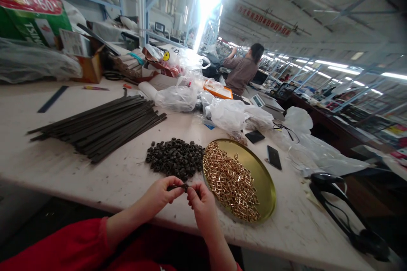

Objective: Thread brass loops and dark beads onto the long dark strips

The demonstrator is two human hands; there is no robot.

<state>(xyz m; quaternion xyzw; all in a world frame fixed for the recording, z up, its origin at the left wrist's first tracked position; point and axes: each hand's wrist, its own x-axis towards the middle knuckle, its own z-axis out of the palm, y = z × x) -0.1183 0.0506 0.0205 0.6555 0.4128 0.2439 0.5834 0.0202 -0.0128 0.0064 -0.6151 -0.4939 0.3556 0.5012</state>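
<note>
My left hand [167,192] pinches a small dark strip [177,186] between thumb and fingers, near the table's front edge. Close beside it, my right hand [199,199] has its fingertips closed at the strip's right end; whether a metal piece is there too is too small to tell. Behind my hands lies a heap of small dark loops [174,156]. To its right, a round golden tray [265,178] holds many gold-coloured metal buckles [230,180]. Long dark strips [104,125] are spread in a bundle on the left part of the table.
Plastic bags [224,114] and an orange-edged box [218,89] lie along the back of the table [127,182]. A phone [274,157] rests right of the tray, with a black headset-like object [346,216] farther right. A person [243,70] is in the background.
</note>
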